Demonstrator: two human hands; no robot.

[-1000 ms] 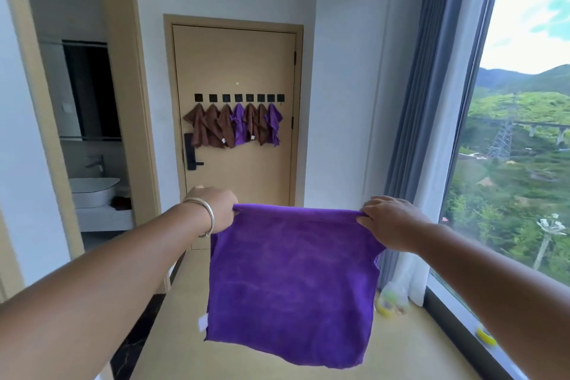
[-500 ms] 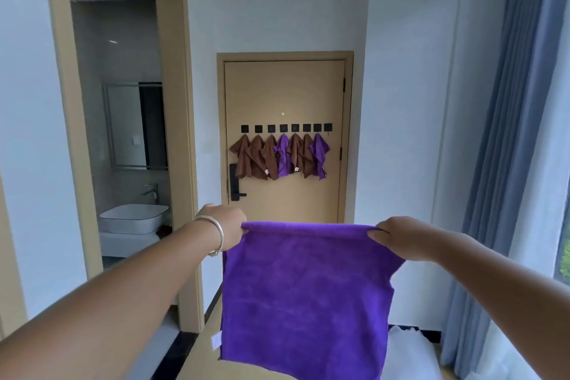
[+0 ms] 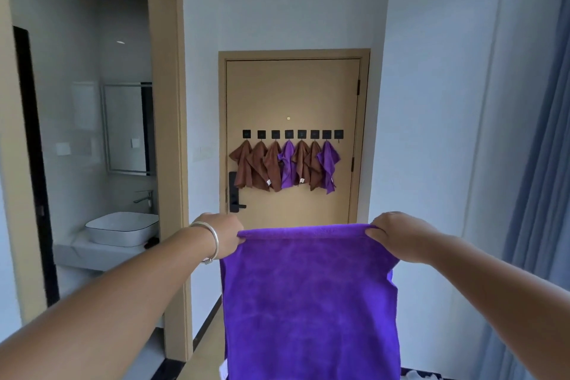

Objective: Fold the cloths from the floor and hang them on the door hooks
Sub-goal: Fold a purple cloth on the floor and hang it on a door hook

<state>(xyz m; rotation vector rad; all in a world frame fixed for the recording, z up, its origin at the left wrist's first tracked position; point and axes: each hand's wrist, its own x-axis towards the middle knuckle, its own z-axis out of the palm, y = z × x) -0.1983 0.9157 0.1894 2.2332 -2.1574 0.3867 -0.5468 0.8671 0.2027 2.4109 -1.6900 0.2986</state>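
Purple cloth: held up flat in front of the door, below the hook row; its top edge is stretched level between the two hands and the rest hangs straight down, out of frame at the bottom.
Left hand: closed on the cloth's top left corner, below the door's handle; the corner is pinched in curled fingers, though the fingertips themselves are hidden behind the hand. A silver bangle is worn at the wrist.
Right hand: closed on the cloth's top right corner, below the door's right edge; the knuckles are bent and the fabric is bunched under the fingers, which are pressed together.
Door hooks: a row of black square hooks is fixed across the middle of the door; the rightmost hook carries nothing.
Hung cloths: brown and purple cloths are hung from the other hooks, overlapping each other, just above the door's handle.
Door handle: black, mounted on the door's left side.
Washbasin: white, seen through the opening left of the door, under a mirror.
Curtain: blue, hung well right of the door.
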